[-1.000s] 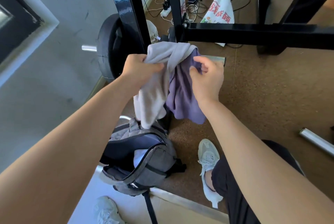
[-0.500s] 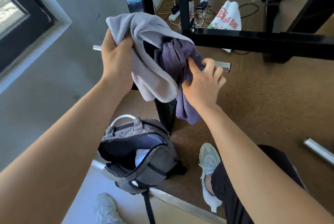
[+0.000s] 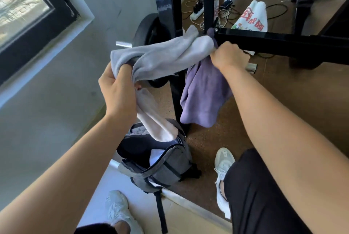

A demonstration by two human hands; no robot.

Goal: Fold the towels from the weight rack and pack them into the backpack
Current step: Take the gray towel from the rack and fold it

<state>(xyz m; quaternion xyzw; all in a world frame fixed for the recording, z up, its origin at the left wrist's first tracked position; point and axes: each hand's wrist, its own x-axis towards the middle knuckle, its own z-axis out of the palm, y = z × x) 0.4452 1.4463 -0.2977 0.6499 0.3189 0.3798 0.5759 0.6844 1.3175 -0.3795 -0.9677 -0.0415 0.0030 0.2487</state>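
A light grey towel point(image 3: 162, 58) is stretched between my two hands in front of the black weight rack point(image 3: 283, 41). My left hand point(image 3: 118, 90) grips its left end, and a loose end hangs down toward the backpack. My right hand point(image 3: 227, 57) is closed on its right end at the rack's crossbar. Below that hand hangs a purple towel point(image 3: 204, 97); whether it is held too I cannot tell. The grey backpack point(image 3: 162, 163) stands open on the floor beneath, with something white inside.
A black weight plate point(image 3: 147, 29) on a steel bar sits behind the rack upright. Cables, a power strip point(image 3: 197, 14) and a white printed bag point(image 3: 253, 18) lie on the brown floor beyond. My white shoes point(image 3: 223, 160) flank the backpack. A grey wall with a window stands left.
The hands have spread apart, pulling the grey towel out lengthwise. My left hand moved down and left; my right hand moved up to the crossbar. The purple towel now hangs free below it.
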